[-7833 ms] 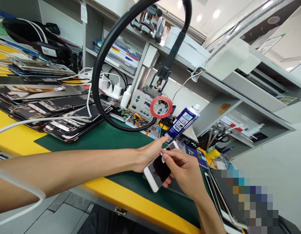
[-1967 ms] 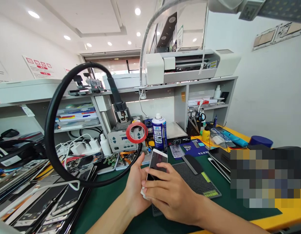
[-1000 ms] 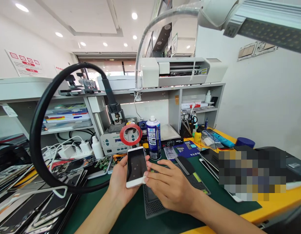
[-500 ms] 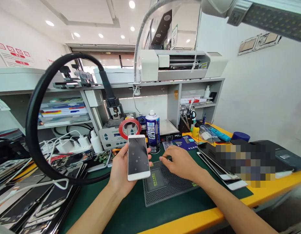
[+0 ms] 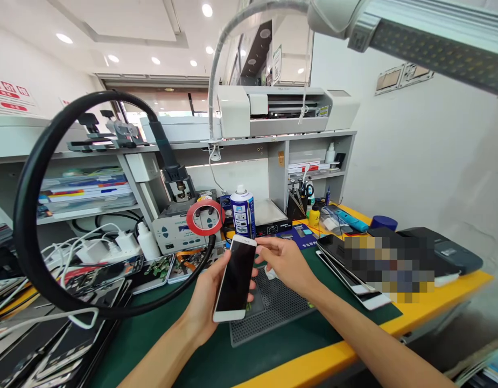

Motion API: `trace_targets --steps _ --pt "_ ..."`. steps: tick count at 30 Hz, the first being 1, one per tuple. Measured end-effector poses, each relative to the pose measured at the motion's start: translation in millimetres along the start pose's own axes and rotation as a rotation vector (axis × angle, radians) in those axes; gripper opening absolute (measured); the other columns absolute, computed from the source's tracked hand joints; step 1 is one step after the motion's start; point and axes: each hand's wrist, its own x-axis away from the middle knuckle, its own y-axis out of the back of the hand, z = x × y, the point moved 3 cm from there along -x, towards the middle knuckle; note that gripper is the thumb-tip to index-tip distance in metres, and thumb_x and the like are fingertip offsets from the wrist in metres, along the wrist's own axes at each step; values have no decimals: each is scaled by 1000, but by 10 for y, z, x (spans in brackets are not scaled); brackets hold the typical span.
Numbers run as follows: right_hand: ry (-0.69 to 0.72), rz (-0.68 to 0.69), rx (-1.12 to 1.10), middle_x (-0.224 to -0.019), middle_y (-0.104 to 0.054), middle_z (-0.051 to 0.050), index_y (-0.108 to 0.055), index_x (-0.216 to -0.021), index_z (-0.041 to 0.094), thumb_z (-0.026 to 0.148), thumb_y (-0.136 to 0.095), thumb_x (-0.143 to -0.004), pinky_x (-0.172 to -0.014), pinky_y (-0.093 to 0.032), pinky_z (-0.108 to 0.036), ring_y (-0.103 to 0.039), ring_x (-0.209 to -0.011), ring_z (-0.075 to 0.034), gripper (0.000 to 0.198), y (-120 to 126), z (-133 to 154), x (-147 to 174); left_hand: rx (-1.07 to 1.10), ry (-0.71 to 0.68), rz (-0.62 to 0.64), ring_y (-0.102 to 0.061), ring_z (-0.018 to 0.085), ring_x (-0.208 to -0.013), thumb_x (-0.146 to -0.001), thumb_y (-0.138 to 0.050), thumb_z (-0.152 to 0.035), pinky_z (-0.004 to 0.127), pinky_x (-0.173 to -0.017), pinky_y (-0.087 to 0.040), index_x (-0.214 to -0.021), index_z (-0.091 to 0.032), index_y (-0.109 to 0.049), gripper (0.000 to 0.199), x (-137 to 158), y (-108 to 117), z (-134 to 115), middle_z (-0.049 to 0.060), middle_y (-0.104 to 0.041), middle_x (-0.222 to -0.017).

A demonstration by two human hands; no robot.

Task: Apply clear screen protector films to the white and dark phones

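A white-framed smartphone (image 5: pixel 236 280) with a dark screen lies tilted in my left hand (image 5: pixel 202 302). The thumb runs along its left edge, and the other fingertips show past its right edge. My right hand (image 5: pixel 287 264) is at the phone's upper right corner, with forefinger and thumb closed against that edge. A small crumpled white piece, like tissue (image 5: pixel 270 273), shows under the right hand; whether the fingers hold it or it lies on the mat I cannot tell. Below both hands is a grey perforated work mat (image 5: pixel 285 312).
Behind the phone stand a blue spray can (image 5: pixel 243 213) and a roll of red tape (image 5: pixel 191 218). A thick black hose (image 5: pixel 25 215) loops on the left, above stacked phone parts (image 5: pixel 58 345). More phones (image 5: pixel 353 285) are piled right. A lamp (image 5: pixel 434 48) hangs overhead.
The phone has tilted, its top turning right, and its screen looks darker. My right hand has come to the phone's upper edge. The white piece now shows below it. The view has shifted right.
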Motion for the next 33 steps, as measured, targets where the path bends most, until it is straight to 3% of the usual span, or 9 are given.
trace_targets --steps 6,11,15,18,21,26,33 --pt "-47 26 -54 -87 -76 -7 -73 -108 15 26 -60 -85 -55 -51 -25 -71 -77 -20 28 13 53 33 -3 -13 10 -69 26 -80 -93 -51 -42 39 -72 -58 -115 -8 -67 44 10 -40 -13 19 -71 -104" --pt "-105 41 -146 -92 -75 -11 -71 -103 13 26 -64 -83 -55 -52 -25 -71 -77 -20 25 14 34 33 52 -62 -10 -70 27 -73 -96 -41 -47 43 -71 -58 -114 -6 -67 52 21 -30 -47 19 -72 -96" --pt "-224 287 -208 -90 -74 -13 -71 -100 11 30 -66 -83 -59 -57 -29 -71 -75 -21 26 -80 -7 77 90 -187 -60 -71 28 -74 -95 -41 -52 43 -72 -59 -116 -8 -67 55 63 7 -130 16 -73 -94" --pt "-334 504 -333 -91 -73 -15 -71 -95 8 29 -69 -82 -72 -59 -36 -72 -81 -24 24 -207 -47 153 74 -281 -109 -70 27 -71 -93 -40 -57 41 -67 -59 -111 -8 -69 60 83 39 -173 14 -73 -87" --pt "-459 619 -482 -98 -73 -19 -69 -96 6 25 -71 -81 -84 -58 -43 -72 -91 -29 25 -329 -89 223 41 -341 -149 -70 26 -74 -92 -42 -59 38 -68 -59 -109 -10 -70 59 82 74 -165 13 -74 -90" --pt "-594 650 -639 -100 -72 -22 -62 -91 7 18 -71 -79 -86 -57 -45 -72 -95 -32 18 -417 -122 262 -15 -374 -135 -70 25 -82 -91 -44 -60 35 -76 -58 -111 -12 -70 58 56 100 -108 12 -74 -99" --pt "-549 662 -627 -97 -71 -19 -61 -102 5 15 -69 -80 -81 -58 -42 -73 -90 -31 25 -412 -147 262 -23 -357 -149 -69 27 -91 -90 -44 -63 36 -82 -57 -114 -13 -69 61 26 116 -95 12 -73 -104"
